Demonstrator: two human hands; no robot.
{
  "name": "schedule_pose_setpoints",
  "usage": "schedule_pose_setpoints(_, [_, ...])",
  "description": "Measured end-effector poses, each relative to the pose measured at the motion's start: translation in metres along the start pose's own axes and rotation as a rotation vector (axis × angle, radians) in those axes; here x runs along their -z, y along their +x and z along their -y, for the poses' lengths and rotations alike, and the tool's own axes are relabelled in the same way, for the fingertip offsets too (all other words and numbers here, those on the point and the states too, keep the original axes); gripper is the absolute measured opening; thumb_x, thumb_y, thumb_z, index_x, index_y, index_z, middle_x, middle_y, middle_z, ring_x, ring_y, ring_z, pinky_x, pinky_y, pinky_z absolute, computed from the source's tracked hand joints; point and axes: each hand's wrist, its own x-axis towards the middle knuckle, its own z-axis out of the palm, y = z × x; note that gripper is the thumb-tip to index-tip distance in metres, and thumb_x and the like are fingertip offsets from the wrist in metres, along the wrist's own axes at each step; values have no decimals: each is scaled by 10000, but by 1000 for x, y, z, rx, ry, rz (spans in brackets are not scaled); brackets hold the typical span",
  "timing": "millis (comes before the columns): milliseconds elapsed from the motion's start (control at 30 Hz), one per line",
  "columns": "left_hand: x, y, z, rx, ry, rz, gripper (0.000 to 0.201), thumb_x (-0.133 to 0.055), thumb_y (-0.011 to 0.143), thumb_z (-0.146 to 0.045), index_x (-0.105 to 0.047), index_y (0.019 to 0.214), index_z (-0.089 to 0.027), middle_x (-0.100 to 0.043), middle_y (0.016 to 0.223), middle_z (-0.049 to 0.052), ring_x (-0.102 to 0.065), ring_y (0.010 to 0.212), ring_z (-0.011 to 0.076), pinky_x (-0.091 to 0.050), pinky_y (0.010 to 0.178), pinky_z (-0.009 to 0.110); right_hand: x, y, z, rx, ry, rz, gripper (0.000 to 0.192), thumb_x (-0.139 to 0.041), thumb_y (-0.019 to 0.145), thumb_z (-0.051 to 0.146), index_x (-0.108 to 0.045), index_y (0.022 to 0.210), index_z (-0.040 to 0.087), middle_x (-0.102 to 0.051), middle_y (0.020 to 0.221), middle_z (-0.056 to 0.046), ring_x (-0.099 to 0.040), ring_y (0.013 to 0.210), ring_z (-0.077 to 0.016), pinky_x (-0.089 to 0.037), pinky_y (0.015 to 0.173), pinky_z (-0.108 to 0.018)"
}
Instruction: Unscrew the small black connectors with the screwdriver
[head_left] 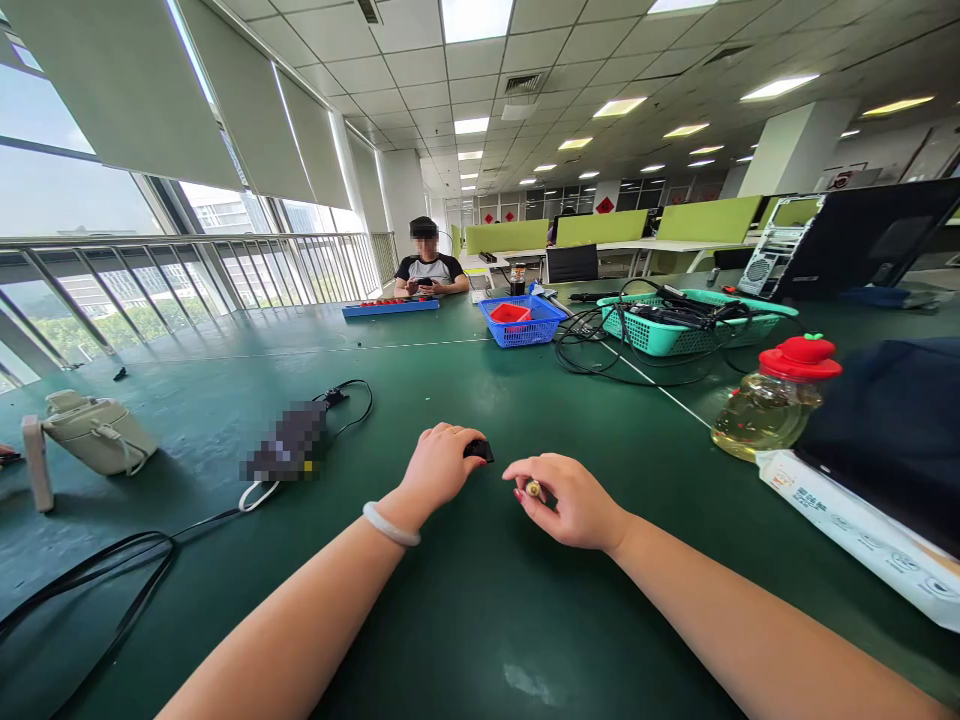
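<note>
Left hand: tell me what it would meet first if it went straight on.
The left hand, gripping a small black part, points away up the green table; probably the blue plastic basket first, though depth is unclear.

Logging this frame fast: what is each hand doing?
Left hand: closed on a small black block.
Right hand: pinching a small round brass-coloured piece.

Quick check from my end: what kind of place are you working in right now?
Most likely an open-plan office used as a workshop: rows of green desk partitions under a tiled ceiling with panel lights, and a long green table holding baskets of cables. Another person sits at the far end.
</note>
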Motion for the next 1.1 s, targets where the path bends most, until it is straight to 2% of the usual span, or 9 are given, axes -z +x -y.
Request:
schedule_pose_setpoints(100, [-14,12,-2,36,-1,13,282,-645,853,-287,-686,1131,-268,-724,1120,46,-588,1105,274,-422,988,431,1,1,-1,26,12,49,81,-514,821,157,-575,811,211,-654,740,-7,-513,618,-139,-433,635,-285])
schedule_pose_setpoints(300, [-30,11,10,-2,-112,-9,290,-663,837,-273,-695,1125,-285,-731,1117,21,-564,1128,253,-404,1023,417,1,2,-6,57,-19,83,294,-519,910,269,-520,624,198,-638,737,-27,-500,616,-131,-408,609,-284])
schedule_pose_setpoints(667, [-38,6,16,89,-220,-6,426,-678,802,-274,-652,1227,-261,-705,1125,57,-557,1156,249,-430,1032,393,-4,3,-2,101,-5,46,209,-529,930,232,-621,744,202,-676,859,-58,-592,769,-166,-490,720,-304])
schedule_pose_setpoints(900, [-37,5,17,49,-226,7,427,-675,797,-284,-655,1222,-260,-707,1134,52,-559,1157,258,-439,1026,411,-6,2,-3,60,-22,27,202,-532,938,225,-632,764,212,-685,916,-62,-618,845,-184,-520,780,-326])
schedule_pose_setpoints(1100, [-34,3,15,-2,-191,4,391,-674,800,-299,-679,1190,-265,-719,1112,44,-611,1062,241,-461,994,383,-8,4,-3,38,-18,71,207,-519,956,255,-642,795,216,-683,923,-65,-632,846,-186,-526,781,-325])
